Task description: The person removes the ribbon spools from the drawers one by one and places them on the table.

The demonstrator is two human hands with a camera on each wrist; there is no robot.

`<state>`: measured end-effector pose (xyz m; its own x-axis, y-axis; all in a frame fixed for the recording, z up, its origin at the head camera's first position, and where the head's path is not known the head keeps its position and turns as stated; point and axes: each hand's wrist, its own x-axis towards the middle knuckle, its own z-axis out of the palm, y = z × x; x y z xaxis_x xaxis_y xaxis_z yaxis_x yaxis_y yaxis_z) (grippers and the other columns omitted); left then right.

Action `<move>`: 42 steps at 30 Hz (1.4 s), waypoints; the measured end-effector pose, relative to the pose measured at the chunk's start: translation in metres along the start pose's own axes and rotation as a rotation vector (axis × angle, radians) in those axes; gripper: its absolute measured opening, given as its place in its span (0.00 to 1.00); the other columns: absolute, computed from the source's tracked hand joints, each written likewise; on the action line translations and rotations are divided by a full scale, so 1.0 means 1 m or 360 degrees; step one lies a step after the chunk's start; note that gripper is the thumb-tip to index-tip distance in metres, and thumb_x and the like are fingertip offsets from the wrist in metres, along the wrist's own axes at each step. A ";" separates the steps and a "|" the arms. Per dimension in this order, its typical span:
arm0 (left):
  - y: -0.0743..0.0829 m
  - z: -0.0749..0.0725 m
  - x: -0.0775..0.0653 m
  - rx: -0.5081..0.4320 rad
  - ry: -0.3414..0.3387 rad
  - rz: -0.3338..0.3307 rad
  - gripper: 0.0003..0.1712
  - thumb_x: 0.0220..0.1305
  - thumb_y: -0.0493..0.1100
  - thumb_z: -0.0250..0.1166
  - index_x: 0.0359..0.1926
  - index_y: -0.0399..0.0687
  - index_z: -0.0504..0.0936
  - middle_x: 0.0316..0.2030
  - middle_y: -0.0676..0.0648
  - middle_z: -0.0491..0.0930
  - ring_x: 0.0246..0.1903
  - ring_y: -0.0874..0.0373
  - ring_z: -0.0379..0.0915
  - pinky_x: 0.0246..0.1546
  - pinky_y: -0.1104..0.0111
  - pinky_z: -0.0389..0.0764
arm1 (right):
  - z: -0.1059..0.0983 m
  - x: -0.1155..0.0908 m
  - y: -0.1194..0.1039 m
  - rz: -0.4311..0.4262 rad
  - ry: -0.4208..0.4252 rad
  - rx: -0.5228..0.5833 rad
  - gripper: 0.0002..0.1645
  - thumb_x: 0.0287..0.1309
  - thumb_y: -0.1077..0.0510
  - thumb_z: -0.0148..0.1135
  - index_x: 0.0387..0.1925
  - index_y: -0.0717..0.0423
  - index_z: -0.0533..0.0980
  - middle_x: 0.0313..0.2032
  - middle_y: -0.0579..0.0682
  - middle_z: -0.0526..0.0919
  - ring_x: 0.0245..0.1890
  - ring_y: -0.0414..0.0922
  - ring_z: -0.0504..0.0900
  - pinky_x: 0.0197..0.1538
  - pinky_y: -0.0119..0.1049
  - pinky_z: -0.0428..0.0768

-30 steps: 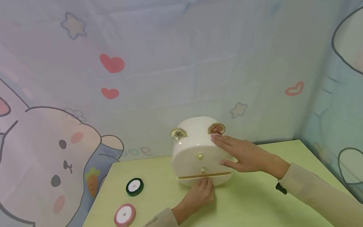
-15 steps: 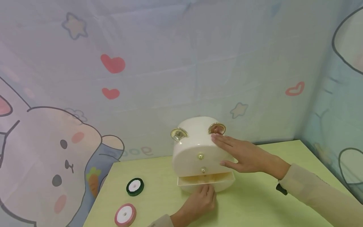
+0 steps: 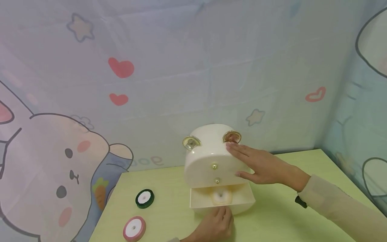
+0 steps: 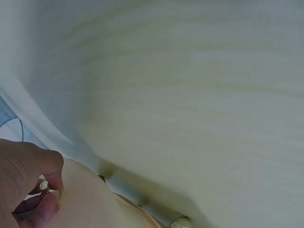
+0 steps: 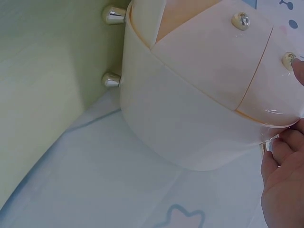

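Left hand (image 3: pixel 216 224) half cut off at frame edge, pinching small gold knob (image 4: pixel 43 185) of cream drawer (image 3: pixel 222 201), right hand (image 3: pixel 260 164) lying flat, steadying round cream plastic box (image 3: pixel 208 158), pale green bench (image 3: pixel 287 215) standing against cartoon-print curtain (image 3: pixel 151 67).

Cream storage box (image 3: pixel 211 158), rounded, glossy, stands upright near the back edge of the yellow-green table (image 3: pixel 281 218). 2 gold-rimmed ears on top; 2 small gold knobs down the front. Right hand (image 3: pixel 260 164) lies flat against the box's right side, fingers straight, tips by the right ear. Bottom drawer (image 3: pixel 222 200) is pulled out toward the person, open. A pale ribbon spool (image 3: pixel 221 196) lies flat inside it. Left hand (image 3: pixel 216 225) at the drawer front, pinching its small gold knob (image 4: pixel 44 185).
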<state>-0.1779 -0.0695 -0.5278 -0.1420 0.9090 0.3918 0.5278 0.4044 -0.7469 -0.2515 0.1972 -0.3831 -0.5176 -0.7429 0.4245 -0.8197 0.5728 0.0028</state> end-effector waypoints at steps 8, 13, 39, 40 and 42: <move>0.010 -0.013 -0.006 -0.0201 -0.0042 -0.0017 0.28 0.81 0.58 0.49 0.33 0.49 0.86 0.32 0.53 0.80 0.27 0.64 0.65 0.31 0.76 0.73 | 0.000 0.000 0.000 -0.0004 0.0010 0.0000 0.51 0.70 0.44 0.67 0.82 0.58 0.55 0.81 0.57 0.61 0.77 0.55 0.69 0.63 0.48 0.83; 0.013 -0.024 -0.007 -0.0240 -0.0157 -0.0015 0.29 0.81 0.62 0.47 0.33 0.53 0.85 0.33 0.55 0.79 0.30 0.65 0.70 0.36 0.77 0.78 | 0.001 0.001 0.001 -0.0016 0.0015 -0.0010 0.51 0.69 0.44 0.67 0.82 0.58 0.55 0.81 0.57 0.61 0.78 0.55 0.68 0.66 0.49 0.81; 0.026 -0.033 -0.014 -0.0336 -0.0106 -0.0077 0.21 0.82 0.53 0.46 0.33 0.56 0.80 0.34 0.57 0.78 0.33 0.67 0.71 0.37 0.76 0.77 | 0.001 -0.001 0.001 -0.0026 0.0040 -0.0019 0.51 0.69 0.44 0.67 0.82 0.59 0.54 0.81 0.56 0.60 0.77 0.55 0.68 0.67 0.49 0.80; 0.026 -0.034 -0.014 -0.0341 -0.0121 -0.0078 0.21 0.82 0.53 0.46 0.33 0.57 0.80 0.34 0.57 0.78 0.34 0.67 0.71 0.37 0.76 0.77 | 0.001 -0.001 0.001 -0.0027 0.0040 -0.0018 0.51 0.69 0.44 0.67 0.82 0.59 0.55 0.81 0.56 0.61 0.77 0.55 0.68 0.67 0.49 0.80; 0.028 -0.034 -0.014 -0.0343 -0.0145 -0.0078 0.20 0.81 0.53 0.47 0.33 0.58 0.79 0.35 0.57 0.78 0.34 0.67 0.72 0.38 0.77 0.78 | 0.001 -0.001 0.001 -0.0028 0.0041 -0.0017 0.51 0.69 0.44 0.67 0.82 0.59 0.55 0.81 0.56 0.61 0.77 0.55 0.69 0.66 0.49 0.81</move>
<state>-0.1325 -0.0749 -0.5357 -0.2419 0.8981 0.3673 0.6838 0.4263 -0.5922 -0.2521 0.1978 -0.3846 -0.4964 -0.7438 0.4476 -0.8259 0.5635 0.0203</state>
